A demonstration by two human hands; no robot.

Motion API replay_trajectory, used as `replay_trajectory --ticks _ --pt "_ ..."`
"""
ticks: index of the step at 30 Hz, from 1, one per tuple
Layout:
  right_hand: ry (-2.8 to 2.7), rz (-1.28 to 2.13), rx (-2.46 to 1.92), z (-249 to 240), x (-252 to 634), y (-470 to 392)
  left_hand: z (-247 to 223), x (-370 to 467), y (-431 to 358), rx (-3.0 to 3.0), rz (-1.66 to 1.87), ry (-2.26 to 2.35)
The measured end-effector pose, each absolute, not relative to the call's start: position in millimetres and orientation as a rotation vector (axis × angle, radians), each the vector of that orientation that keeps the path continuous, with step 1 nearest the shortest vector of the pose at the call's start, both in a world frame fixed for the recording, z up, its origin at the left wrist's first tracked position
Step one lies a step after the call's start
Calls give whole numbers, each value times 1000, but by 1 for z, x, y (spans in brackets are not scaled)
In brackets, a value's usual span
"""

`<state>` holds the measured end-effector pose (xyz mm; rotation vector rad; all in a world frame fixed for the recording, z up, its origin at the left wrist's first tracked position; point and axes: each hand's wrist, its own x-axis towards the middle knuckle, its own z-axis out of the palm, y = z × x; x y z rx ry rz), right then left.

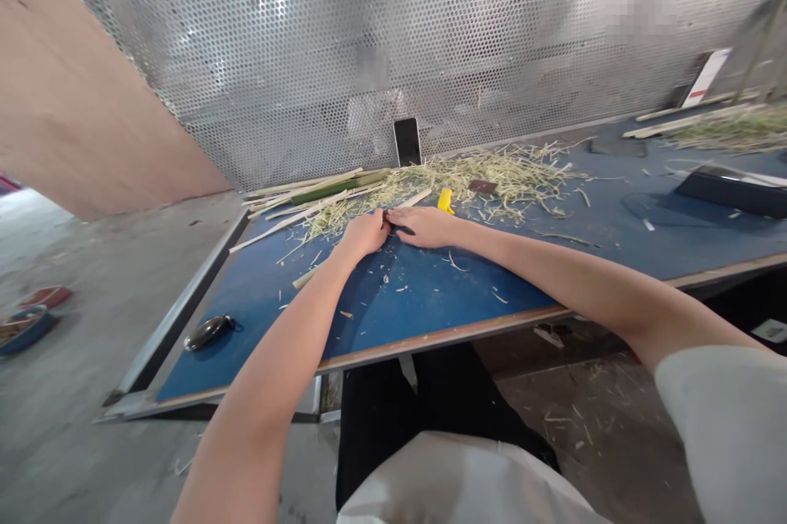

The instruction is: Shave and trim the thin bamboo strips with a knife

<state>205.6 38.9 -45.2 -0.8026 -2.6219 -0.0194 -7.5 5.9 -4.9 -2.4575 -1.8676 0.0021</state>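
Observation:
My left hand (pixel 367 232) and my right hand (pixel 424 226) meet over the blue table (pixel 430 294), beside a heap of pale green shavings (pixel 516 175). Both have their fingers bent around a small dark object (pixel 402 229), mostly hidden, whose kind I cannot make out. A pale strip (pixel 415 198) sticks out just behind my hands. To the left lie long pale strips (pixel 288 220) and a green bamboo piece (pixel 320 192). Close to my right hand sits a yellow item (pixel 445 200).
A phone (pixel 407 141) leans on the perforated metal screen (pixel 307 56) behind the table. A dark oval object (pixel 207 333) lies at the left front. On the right are a black box (pixel 734 192) and another pile of shavings (pixel 731 129).

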Motion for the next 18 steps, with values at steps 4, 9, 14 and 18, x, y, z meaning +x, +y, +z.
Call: replay_trajectory --ticks 4,9,14,18 --pt "-2589 35 -902 -46 212 50 -4 -7 4 -2461 -13 -1867" --pt "-2586 39 -927 -49 214 54 -5 -7 4 -2447 -22 -1884" --pt "-2598 7 -913 -54 209 50 -6 -8 5 -2452 -18 -1861" --pt "-2604 50 -949 -53 208 48 -5 -8 3 -2462 -4 -1833"
